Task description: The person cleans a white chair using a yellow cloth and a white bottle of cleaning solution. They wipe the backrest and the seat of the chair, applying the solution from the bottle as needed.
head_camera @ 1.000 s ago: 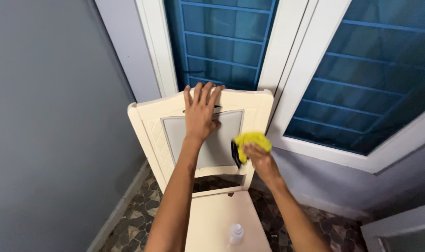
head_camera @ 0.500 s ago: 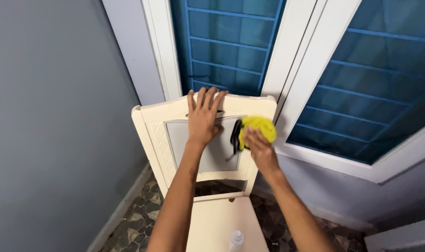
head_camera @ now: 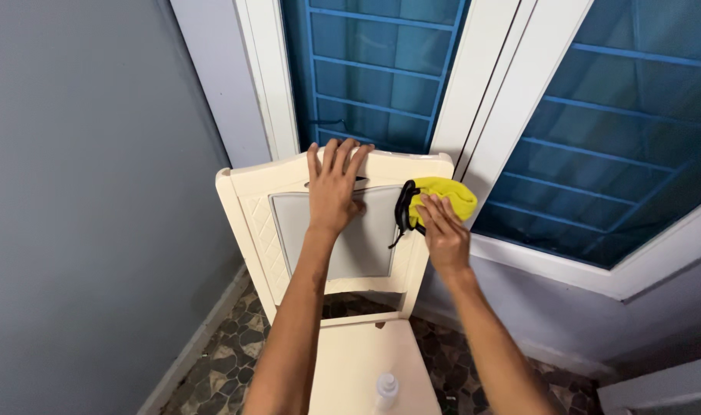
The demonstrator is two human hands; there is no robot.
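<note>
Cream plastic chair [head_camera: 250, 207], backrest facing the person, set against a white-framed window with blue bars [head_camera: 366, 69]. Left hand [head_camera: 333, 190]: flat and unclenched on the chair's grey back panel [head_camera: 289, 230], apparently steadying it. Right hand [head_camera: 441, 230]: fingers pressing a yellow cloth [head_camera: 446, 196] with black trim to the backrest's right edge. Clear bottle with white cap [head_camera: 386, 386]: upright on the chair's seat; no label visible.
</note>
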